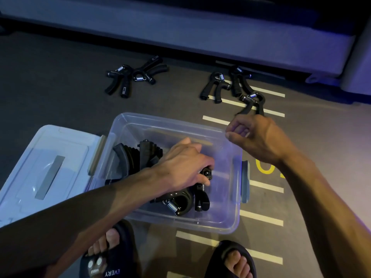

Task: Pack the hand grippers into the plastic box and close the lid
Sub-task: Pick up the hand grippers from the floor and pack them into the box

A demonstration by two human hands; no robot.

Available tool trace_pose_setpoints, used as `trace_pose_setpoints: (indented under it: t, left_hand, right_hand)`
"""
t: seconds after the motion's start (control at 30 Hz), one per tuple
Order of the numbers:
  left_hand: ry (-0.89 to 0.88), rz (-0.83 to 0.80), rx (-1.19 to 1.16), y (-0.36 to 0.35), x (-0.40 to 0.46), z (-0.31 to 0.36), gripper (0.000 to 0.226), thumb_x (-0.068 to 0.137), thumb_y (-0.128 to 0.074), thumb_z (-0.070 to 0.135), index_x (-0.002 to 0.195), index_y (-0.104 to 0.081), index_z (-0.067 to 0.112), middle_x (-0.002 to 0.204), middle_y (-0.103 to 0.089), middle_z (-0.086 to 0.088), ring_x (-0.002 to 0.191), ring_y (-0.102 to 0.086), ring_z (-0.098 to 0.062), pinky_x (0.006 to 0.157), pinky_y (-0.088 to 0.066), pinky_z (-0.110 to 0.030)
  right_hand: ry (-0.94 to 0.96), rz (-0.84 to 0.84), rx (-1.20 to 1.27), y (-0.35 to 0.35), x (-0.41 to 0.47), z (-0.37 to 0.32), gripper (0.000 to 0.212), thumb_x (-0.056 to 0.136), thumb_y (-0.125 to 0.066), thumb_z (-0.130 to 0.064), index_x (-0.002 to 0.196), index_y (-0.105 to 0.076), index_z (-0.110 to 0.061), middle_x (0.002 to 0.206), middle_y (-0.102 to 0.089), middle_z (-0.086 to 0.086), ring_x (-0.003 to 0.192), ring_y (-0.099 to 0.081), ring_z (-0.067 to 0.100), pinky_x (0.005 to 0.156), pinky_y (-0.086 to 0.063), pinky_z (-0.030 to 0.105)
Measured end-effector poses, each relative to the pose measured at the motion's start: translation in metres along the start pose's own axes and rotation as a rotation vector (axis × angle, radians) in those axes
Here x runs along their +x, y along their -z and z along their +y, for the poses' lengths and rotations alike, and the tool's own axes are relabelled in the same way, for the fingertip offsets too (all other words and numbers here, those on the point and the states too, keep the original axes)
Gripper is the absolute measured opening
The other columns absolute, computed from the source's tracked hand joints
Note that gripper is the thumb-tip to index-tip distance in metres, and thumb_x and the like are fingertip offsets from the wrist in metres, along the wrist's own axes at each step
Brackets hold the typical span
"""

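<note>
A clear plastic box (162, 119) stands open on the dark floor, with several black hand grippers (138, 157) piled inside it. My left hand (184, 163) reaches into the box and grips one of them, a black gripper (206, 175), near the middle. My right hand (259, 137) hovers over the box's far right corner, its fingers curled around the handles of another hand gripper (253, 102) that sticks up beyond it. Two grippers (120, 79) lie on the floor at the back left and two more grippers (216, 85) at the back right.
The box's translucent lid (48, 167) lies flat on the floor, touching the box's left side. My feet in black sandals (230, 261) stand just in front of the box. White floor stripes (261, 217) and a yellow mark run on the right. A grey raised platform (180, 33) spans the back.
</note>
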State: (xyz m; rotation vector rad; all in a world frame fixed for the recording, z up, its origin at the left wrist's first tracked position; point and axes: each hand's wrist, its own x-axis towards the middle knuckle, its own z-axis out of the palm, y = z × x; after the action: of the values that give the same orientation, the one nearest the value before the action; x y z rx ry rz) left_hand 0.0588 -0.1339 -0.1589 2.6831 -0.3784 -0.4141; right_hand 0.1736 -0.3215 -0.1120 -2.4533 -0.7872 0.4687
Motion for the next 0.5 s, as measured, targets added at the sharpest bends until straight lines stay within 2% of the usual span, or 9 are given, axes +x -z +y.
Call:
trace_pose_setpoints:
  t: [0.17, 0.23, 0.3, 0.37, 0.43, 0.5]
  left_hand:
    - [-0.046, -0.100, 0.005, 0.003, 0.007, -0.001, 0.038, 0.082, -0.070, 0.060, 0.109, -0.059, 0.037, 0.081, -0.038, 0.016, 0.099, -0.039, -0.019, 0.088, -0.045, -0.038]
    - [-0.080, -0.124, 0.017, 0.006, 0.009, -0.002, 0.038, 0.081, -0.071, 0.060, 0.103, -0.055, 0.035, 0.086, -0.044, 0.016, 0.099, -0.038, -0.018, 0.088, -0.044, -0.038]
    - [-0.158, -0.109, 0.057, 0.008, 0.010, -0.002, 0.039, 0.081, -0.067, 0.066, 0.099, -0.052, 0.035, 0.090, -0.056, 0.017, 0.097, -0.037, -0.012, 0.088, -0.036, -0.032]
    - [-0.205, -0.084, 0.067, 0.010, 0.011, -0.003, 0.041, 0.084, -0.059, 0.071, 0.103, -0.058, 0.034, 0.091, -0.064, 0.017, 0.094, -0.034, -0.008, 0.084, -0.026, -0.030]
    - [-0.214, -0.074, 0.054, 0.010, 0.012, -0.005, 0.045, 0.086, -0.055, 0.072, 0.106, -0.063, 0.033, 0.093, -0.068, 0.016, 0.094, -0.037, -0.008, 0.085, -0.025, -0.030]
    - [-0.225, -0.082, 0.044, 0.009, 0.014, -0.009, 0.045, 0.086, -0.056, 0.072, 0.106, -0.067, 0.032, 0.093, -0.068, 0.017, 0.095, -0.039, -0.008, 0.088, -0.028, -0.031]
  right_hand:
    - [-0.075, 0.088, 0.081, 0.003, 0.019, 0.012, 0.005, 0.089, -0.066, -0.023, 0.086, -0.069, -0.021, 0.072, -0.072, -0.003, 0.069, -0.064, 0.012, 0.066, -0.049, 0.022]
    - [-0.135, 0.102, 0.149, 0.004, 0.028, 0.024, 0.008, 0.091, -0.063, -0.020, 0.086, -0.069, -0.019, 0.072, -0.073, -0.003, 0.068, -0.064, 0.010, 0.063, -0.047, 0.018]
    - [-0.207, 0.084, 0.180, 0.001, 0.039, 0.040, 0.009, 0.093, -0.061, -0.016, 0.091, -0.070, -0.015, 0.077, -0.074, 0.000, 0.068, -0.064, 0.010, 0.062, -0.047, 0.019]
    - [-0.296, 0.034, 0.227, -0.007, 0.053, 0.058, 0.011, 0.093, -0.059, -0.009, 0.095, -0.070, -0.008, 0.082, -0.074, 0.006, 0.066, -0.059, 0.010, 0.057, -0.046, 0.019]
    - [-0.359, 0.002, 0.231, -0.018, 0.068, 0.078, 0.013, 0.092, -0.057, -0.001, 0.097, -0.069, -0.001, 0.084, -0.069, 0.011, 0.064, -0.055, 0.011, 0.054, -0.044, 0.016]
    - [-0.407, 0.030, 0.193, -0.027, 0.082, 0.096, 0.017, 0.092, -0.053, 0.001, 0.098, -0.069, -0.002, 0.090, -0.063, 0.008, 0.071, -0.055, 0.015, 0.062, -0.041, 0.016]
